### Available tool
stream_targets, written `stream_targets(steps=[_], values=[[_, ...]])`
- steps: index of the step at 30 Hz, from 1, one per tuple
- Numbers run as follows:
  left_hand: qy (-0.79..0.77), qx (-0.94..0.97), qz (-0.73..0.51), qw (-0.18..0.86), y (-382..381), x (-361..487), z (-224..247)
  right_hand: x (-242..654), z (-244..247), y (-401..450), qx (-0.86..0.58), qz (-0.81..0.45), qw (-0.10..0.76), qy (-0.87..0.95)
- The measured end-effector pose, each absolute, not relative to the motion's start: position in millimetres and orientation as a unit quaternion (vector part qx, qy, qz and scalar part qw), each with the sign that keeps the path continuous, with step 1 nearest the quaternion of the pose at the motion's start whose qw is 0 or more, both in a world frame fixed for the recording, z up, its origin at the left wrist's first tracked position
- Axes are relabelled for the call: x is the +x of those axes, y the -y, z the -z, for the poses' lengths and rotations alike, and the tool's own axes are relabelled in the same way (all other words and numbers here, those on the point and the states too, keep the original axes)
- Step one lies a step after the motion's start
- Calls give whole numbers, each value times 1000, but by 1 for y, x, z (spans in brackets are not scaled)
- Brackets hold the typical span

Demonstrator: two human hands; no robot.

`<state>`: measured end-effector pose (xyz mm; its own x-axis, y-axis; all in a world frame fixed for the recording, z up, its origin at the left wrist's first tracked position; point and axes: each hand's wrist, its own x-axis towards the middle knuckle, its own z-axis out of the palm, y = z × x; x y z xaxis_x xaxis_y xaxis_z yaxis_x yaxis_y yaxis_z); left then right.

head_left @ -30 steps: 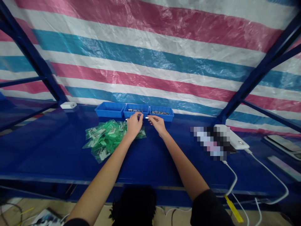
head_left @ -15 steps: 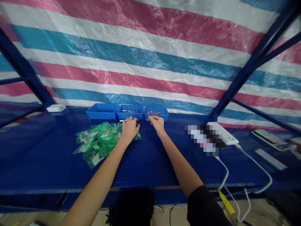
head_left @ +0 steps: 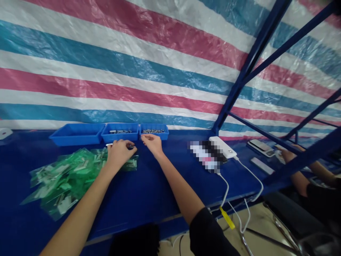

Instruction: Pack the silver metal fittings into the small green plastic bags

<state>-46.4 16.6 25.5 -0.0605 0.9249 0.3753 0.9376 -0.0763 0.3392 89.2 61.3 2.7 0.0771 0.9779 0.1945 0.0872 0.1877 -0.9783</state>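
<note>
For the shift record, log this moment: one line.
left hand: by green plastic packets, grip unclear | right hand: at right blue bin, grip unclear | middle blue bin: silvery parts inside

Three blue bins (head_left: 120, 137) line the rear edge of the tabletop (head_left: 144, 199). Left hand (head_left: 119, 153) overlies green bags (head_left: 80, 169); right hand (head_left: 152, 143) is at the front of the rightmost bin (head_left: 164, 136).

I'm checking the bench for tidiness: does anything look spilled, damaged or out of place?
Nothing looks clearly spilled or damaged. Only the green plastic bags look untidy, heaped loosely and overlapping at odd angles by the left hand; the blue bins behind stand in a row.
</note>
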Motion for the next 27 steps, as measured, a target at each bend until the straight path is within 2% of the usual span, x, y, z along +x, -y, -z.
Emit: stream_targets(steps=[5,8,11,14,18,22,27], values=[[720,-612,326,-27,-16,-58,-33,94,-2,-58,-506,-371,530,570],[702,-545,449,-93,-19,-63,-34,92,-3,-55,-511,-372,515,579],[628,-440,612,-194,-22,-65,-35,86,-10,-50,-438,-446,535,568],[567,-356,684,-290,-23,-63,-37,80,-18,-43,-342,-513,558,555],[539,-407,669,-309,-19,-56,-39,76,-22,-34,-344,-513,541,571],[527,-545,574,-310,-15,-47,-33,76,-19,-30,-356,-502,538,577],[547,-561,523,-334,-14,-45,-27,74,-14,-32,-352,-470,558,586]])
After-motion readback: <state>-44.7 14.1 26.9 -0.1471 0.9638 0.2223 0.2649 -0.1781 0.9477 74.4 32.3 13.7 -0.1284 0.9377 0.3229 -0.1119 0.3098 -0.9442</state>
